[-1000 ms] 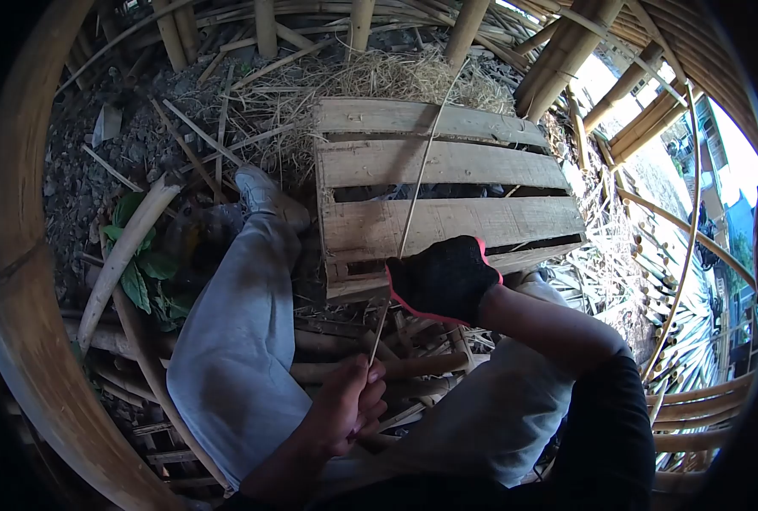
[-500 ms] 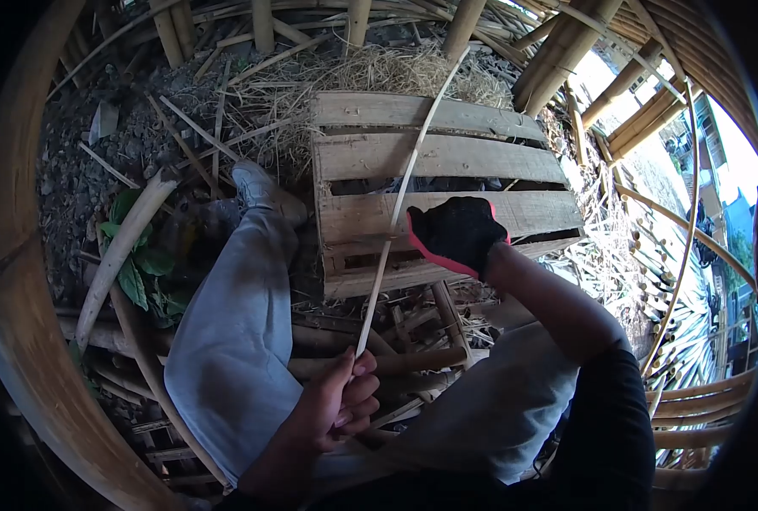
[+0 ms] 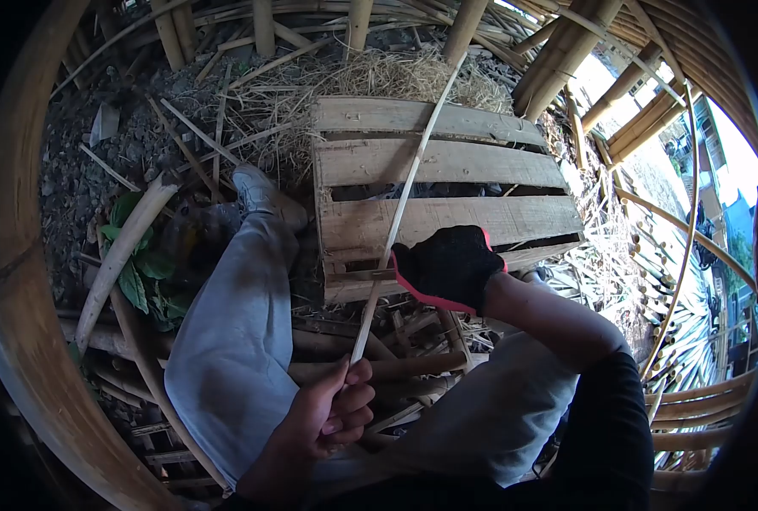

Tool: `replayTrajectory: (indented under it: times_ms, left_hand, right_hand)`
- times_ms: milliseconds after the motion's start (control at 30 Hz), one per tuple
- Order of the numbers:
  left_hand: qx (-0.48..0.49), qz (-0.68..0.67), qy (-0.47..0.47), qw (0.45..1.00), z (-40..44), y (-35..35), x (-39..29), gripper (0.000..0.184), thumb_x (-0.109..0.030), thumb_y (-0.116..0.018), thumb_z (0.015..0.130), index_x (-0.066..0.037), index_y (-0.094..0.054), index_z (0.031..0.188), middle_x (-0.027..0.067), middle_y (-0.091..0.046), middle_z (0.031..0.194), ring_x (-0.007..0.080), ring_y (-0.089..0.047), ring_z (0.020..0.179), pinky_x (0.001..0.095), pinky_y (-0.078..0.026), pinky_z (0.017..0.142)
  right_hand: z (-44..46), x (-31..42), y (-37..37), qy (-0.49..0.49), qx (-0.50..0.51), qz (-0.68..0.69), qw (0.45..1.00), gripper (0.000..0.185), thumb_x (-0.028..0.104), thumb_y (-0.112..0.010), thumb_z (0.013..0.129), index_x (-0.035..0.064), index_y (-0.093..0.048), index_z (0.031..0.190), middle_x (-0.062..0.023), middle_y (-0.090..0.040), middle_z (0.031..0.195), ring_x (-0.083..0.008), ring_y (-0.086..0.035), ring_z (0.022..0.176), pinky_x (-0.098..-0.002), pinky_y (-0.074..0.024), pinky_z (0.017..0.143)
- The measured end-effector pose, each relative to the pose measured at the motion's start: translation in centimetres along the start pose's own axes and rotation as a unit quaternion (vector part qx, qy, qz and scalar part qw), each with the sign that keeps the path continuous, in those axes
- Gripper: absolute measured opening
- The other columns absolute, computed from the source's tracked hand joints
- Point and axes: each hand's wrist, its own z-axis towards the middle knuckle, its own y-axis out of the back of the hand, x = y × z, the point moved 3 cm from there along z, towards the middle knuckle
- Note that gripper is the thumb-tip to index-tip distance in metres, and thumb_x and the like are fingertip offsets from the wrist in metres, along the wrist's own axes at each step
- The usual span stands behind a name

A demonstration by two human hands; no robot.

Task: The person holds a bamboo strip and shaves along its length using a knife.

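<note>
A long, thin bamboo strip runs from my left hand up across a slatted wooden crate. My bare left hand is closed around the strip's near end. My right hand, in a black glove with a red-pink edge, is curled beside the strip, over the crate's near side. From its left side a knife sticks out, its narrow blade lying across the strip. The glove hides the knife's handle.
Dry straw lies behind the crate. Cut bamboo pieces are scattered between my legs. A thick bamboo pole curves along the left edge, and a green leafy plant grows beside a broken stalk. Bamboo posts stand at the back.
My right hand with the knife has moved down along the strip towards my left hand. My left hand keeps hold of the near end, slightly lower than before.
</note>
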Motion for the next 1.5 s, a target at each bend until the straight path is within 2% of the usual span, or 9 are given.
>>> replayTrajectory:
  times_ms: [167, 433, 500, 667, 933, 1033, 1300, 1433, 1500]
  left_hand:
    - [-0.051, 0.04, -0.005, 0.998, 0.1, -0.5, 0.2, 0.033, -0.046, -0.029, 0.104, -0.02, -0.039, 0.086, -0.0075, -0.026, 0.054, 0.0024, -0.021, 0.038, 0.0172, -0.017, 0.032]
    - [-0.079, 0.05, -0.007, 0.996, 0.0, -0.8, 0.4, 0.032, -0.042, -0.03, 0.105, -0.019, -0.039, 0.085, -0.0071, -0.026, 0.05, 0.0031, -0.024, 0.035, 0.0181, -0.017, 0.03]
    - [-0.079, 0.085, -0.008, 0.993, -0.1, -0.8, 0.3, 0.036, -0.049, -0.029, 0.103, -0.019, -0.038, 0.085, -0.0071, -0.025, 0.054, 0.0027, -0.021, 0.038, 0.0181, -0.016, 0.033]
    - [-0.077, 0.06, -0.009, 0.995, 0.1, -0.9, 0.5, 0.033, -0.044, -0.031, 0.104, -0.019, -0.039, 0.085, -0.007, -0.026, 0.051, 0.0034, -0.024, 0.036, 0.0186, -0.018, 0.031]
    - [-0.093, 0.087, -0.016, 0.992, -0.2, -1.4, 0.6, 0.034, -0.046, -0.032, 0.103, -0.019, -0.039, 0.085, -0.0071, -0.026, 0.052, 0.0031, -0.024, 0.037, 0.0189, -0.018, 0.032]
    - [-0.093, 0.099, -0.016, 0.991, -0.5, -1.7, 0.4, 0.034, -0.046, -0.032, 0.103, -0.019, -0.039, 0.085, -0.0073, -0.026, 0.052, 0.0028, -0.024, 0.038, 0.0188, -0.018, 0.033]
    - [-0.103, 0.115, -0.008, 0.988, -0.5, -1.5, 0.3, 0.034, -0.046, -0.031, 0.104, -0.019, -0.039, 0.084, -0.0073, -0.025, 0.053, 0.0026, -0.022, 0.039, 0.0185, -0.017, 0.033]
    - [-0.102, 0.125, -0.006, 0.987, -0.6, -1.4, -0.1, 0.034, -0.046, -0.031, 0.103, -0.019, -0.039, 0.084, -0.0073, -0.025, 0.053, 0.0024, -0.022, 0.039, 0.0185, -0.016, 0.033]
    - [-0.101, 0.14, -0.005, 0.985, -0.8, -1.9, 0.1, 0.034, -0.046, -0.032, 0.103, -0.019, -0.038, 0.084, -0.0073, -0.025, 0.053, 0.0025, -0.022, 0.039, 0.0187, -0.016, 0.033]
  right_hand:
    - [3.0, -3.1, 0.3, 0.025, -0.149, -0.058, 0.987, 0.055, 0.04, -0.032, 0.099, 0.0063, -0.066, 0.071, -0.0151, -0.066, 0.068, -0.0356, -0.065, 0.069, -0.0481, -0.0509, 0.067]
    - [1.6, -2.5, -0.5, -0.026, -0.033, -0.011, 0.999, 0.049, 0.039, -0.036, 0.098, 0.0095, -0.069, 0.077, -0.0142, -0.068, 0.073, -0.0378, -0.066, 0.074, -0.0485, -0.0507, 0.071]
    - [4.5, -7.0, -1.8, -0.018, -0.212, -0.027, 0.977, 0.058, 0.043, -0.029, 0.098, 0.009, -0.07, 0.073, -0.0174, -0.068, 0.076, -0.0378, -0.066, 0.077, -0.0469, -0.0515, 0.075]
    - [2.2, -3.7, -0.4, -0.028, -0.028, -0.021, 0.999, 0.045, 0.037, -0.039, 0.097, 0.0079, -0.063, 0.073, -0.0145, -0.068, 0.074, -0.0372, -0.065, 0.077, -0.0486, -0.0496, 0.074]
    - [5.0, -9.1, -1.1, -0.123, -0.12, 0.018, 0.985, 0.045, 0.037, -0.041, 0.095, 0.0075, -0.065, 0.072, -0.0154, -0.066, 0.069, -0.0376, -0.065, 0.079, -0.0479, -0.0501, 0.073]
    - [4.1, -7.5, -1.8, 0.015, -0.222, -0.035, 0.974, 0.045, 0.037, -0.041, 0.095, 0.009, -0.067, 0.072, -0.0143, -0.066, 0.069, -0.0362, -0.066, 0.076, -0.0478, -0.0505, 0.072]
    - [4.5, -10.7, -0.4, -0.194, -0.102, -0.006, 0.976, 0.06, 0.043, -0.029, 0.099, 0.0056, -0.068, 0.075, -0.0172, -0.069, 0.079, -0.0375, -0.065, 0.081, -0.0462, -0.0505, 0.079]
    - [3.5, -6.5, 0.0, 0.018, -0.08, -0.11, 0.991, 0.057, 0.044, -0.032, 0.098, 0.0067, -0.07, 0.076, -0.0173, -0.069, 0.078, -0.0364, -0.066, 0.083, -0.0482, -0.05, 0.08]
    - [4.5, -7.9, 0.4, -0.079, -0.094, -0.072, 0.99, 0.057, 0.044, -0.03, 0.098, 0.0074, -0.07, 0.078, -0.0162, -0.069, 0.08, -0.0366, -0.066, 0.082, -0.0474, -0.0509, 0.078]
